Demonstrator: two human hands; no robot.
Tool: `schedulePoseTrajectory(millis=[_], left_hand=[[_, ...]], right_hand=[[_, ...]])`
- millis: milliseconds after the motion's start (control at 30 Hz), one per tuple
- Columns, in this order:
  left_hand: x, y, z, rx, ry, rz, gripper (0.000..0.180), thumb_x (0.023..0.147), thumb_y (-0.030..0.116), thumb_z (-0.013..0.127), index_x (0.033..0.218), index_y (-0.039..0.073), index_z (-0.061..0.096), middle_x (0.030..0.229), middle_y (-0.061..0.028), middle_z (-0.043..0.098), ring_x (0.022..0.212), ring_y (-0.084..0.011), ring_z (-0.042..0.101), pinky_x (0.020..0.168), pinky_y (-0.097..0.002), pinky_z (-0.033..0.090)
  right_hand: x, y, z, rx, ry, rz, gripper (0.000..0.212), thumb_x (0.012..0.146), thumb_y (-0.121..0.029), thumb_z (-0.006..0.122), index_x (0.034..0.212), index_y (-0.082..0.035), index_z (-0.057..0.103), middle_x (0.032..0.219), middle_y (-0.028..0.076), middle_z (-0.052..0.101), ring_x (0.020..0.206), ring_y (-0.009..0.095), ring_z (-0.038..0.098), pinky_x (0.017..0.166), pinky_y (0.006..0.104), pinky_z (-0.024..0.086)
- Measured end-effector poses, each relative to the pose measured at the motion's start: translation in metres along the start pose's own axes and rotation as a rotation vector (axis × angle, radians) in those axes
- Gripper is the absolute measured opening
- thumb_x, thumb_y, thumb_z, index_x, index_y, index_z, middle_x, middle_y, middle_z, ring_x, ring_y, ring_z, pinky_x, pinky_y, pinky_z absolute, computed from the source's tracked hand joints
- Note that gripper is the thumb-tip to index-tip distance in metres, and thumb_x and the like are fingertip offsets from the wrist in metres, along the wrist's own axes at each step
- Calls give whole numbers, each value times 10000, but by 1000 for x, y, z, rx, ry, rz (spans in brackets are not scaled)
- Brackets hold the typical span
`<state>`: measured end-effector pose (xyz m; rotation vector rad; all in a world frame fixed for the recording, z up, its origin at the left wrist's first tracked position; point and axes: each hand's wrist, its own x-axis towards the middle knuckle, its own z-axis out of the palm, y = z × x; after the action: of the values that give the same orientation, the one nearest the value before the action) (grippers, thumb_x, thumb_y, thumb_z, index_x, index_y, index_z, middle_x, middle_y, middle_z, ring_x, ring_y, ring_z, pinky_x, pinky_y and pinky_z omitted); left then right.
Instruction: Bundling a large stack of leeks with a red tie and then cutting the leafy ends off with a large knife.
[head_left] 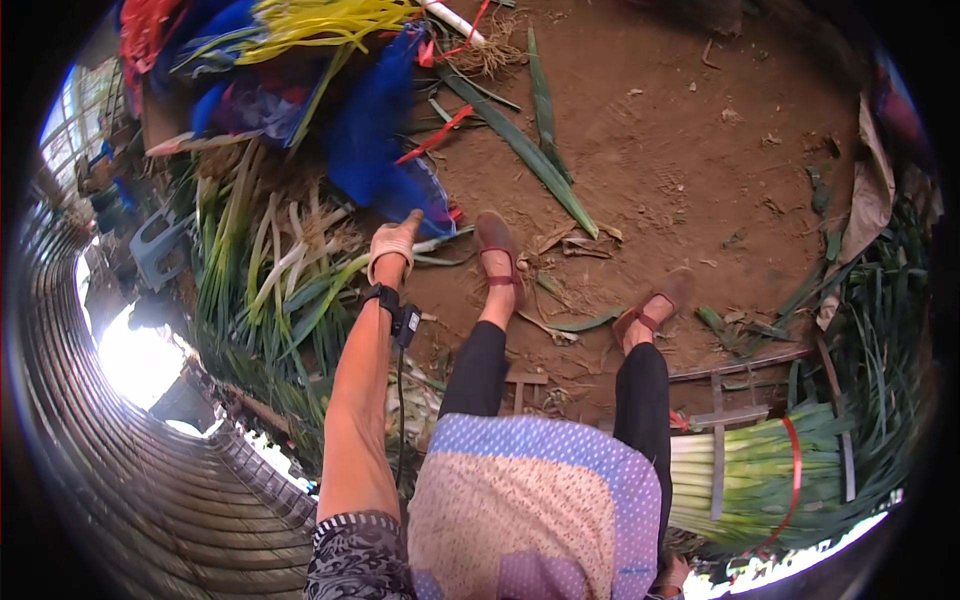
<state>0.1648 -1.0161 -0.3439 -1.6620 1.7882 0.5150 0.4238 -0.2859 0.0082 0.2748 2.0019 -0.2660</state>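
While our left hand (396,243) is at the lower tip of the blue cloth (375,150), in the upper left of the frame, one finger points out along its edge; whether the others pinch the cloth or merely lie against it, we cannot tell. Our right hand (676,573) shows only in part at the lower edge of the frame, right of centre, near the bundle (745,475); clothing hides the rest, so we cannot tell whether it is spread or closed on anything.

The cloth, blurred in its middle, runs up toward the yellow strips (330,25) at the top left, with red strips (150,45) farther left. A red ribbon (436,135) lies at its right side.

As far as we can judge, the work is part done. The bundle at the lower right has a red band (797,470) around it and lies by a metal frame (718,450), its pale stems gathered side by side. Left of our forearm, the leeks (285,250) lie loose in a heap, roots and leaves at various angles, so those look left to deal with. A few stray leaves (520,150) lie on the soil (660,130) at the upper centre, outside any bundle.
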Motion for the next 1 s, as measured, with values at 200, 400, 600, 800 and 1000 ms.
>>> schedulePoseTrajectory(millis=[200,400,600,800,1000], left_hand=[[80,40,44,43,32,-41,708,765,557,622,1029,-100,615,1063,-258,625,1003,-328,609,860,-402,447],[130,-35,-4,175,144,174,451,777,424,553,920,10,663,927,-223,639,859,-385,588,748,-437,431],[92,-64,-144,-391,500,38,438,738,428,610,756,-8,646,745,-117,605,708,-222,539,655,-381,420],[75,-173,-334,-688,735,113,334,800,346,602,895,26,617,800,-39,569,684,-144,517,610,-298,420],[64,-264,-389,-388,1012,-71,287,828,309,566,822,34,645,745,-18,566,623,-148,496,565,-306,413]], right_hand=[[66,-107,31,284,-54,730,151,692,-105,593,843,-110,595,721,116,544,701,324,540,654,433,426],[101,-154,29,275,-82,894,240,758,-102,566,993,-83,612,875,146,593,818,348,576,728,440,447],[204,-164,-15,-424,-83,39,318,758,-41,562,1073,-77,579,1019,116,583,894,327,569,763,410,461],[366,-452,-9,212,-45,-174,257,830,-163,604,1057,-43,626,979,127,647,836,239,630,732,313,488],[440,-607,109,-49,160,-749,264,761,-260,662,968,-110,596,868,87,612,851,269,609,685,396,512]])
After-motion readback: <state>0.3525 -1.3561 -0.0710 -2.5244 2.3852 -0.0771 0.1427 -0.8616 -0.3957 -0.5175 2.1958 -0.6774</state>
